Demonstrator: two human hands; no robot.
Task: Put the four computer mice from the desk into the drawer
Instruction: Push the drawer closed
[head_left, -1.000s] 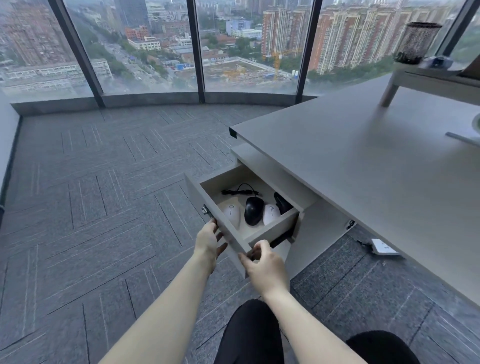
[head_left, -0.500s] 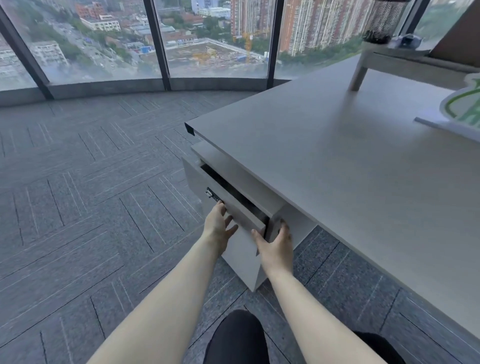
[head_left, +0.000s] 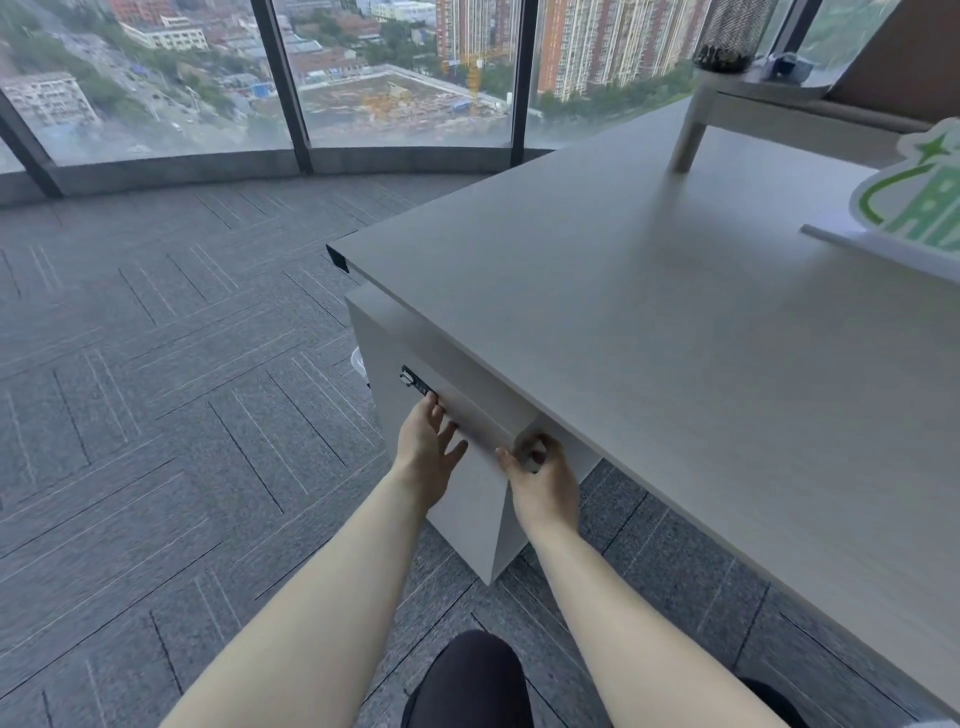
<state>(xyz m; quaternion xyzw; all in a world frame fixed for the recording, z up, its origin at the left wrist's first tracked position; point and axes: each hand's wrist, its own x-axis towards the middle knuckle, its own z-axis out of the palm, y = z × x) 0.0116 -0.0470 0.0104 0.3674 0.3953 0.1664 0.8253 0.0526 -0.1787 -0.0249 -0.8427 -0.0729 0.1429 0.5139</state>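
Observation:
The drawer (head_left: 467, 415) of the white cabinet under the desk (head_left: 649, 322) sits pushed in flush, so no mouse shows; whatever is inside is hidden. My left hand (head_left: 428, 447) lies flat against the drawer front with fingers spread, just below the small black lock (head_left: 413, 382). My right hand (head_left: 540, 467) rests on the drawer's right corner, fingers curled around the edge. No mouse lies on the visible desk top.
A white stand (head_left: 737, 104) with a mesh cup (head_left: 732, 34) is at the desk's far right. A green-and-white sign (head_left: 914, 208) stands at the right edge. Grey carpet (head_left: 156, 389) stretches left to floor-height windows (head_left: 389, 78). My dark-clad knee (head_left: 467, 680) is below.
The drawer, open a second ago with several mice inside, has been pushed in and is now shut. Both hands followed the drawer front inward toward the cabinet.

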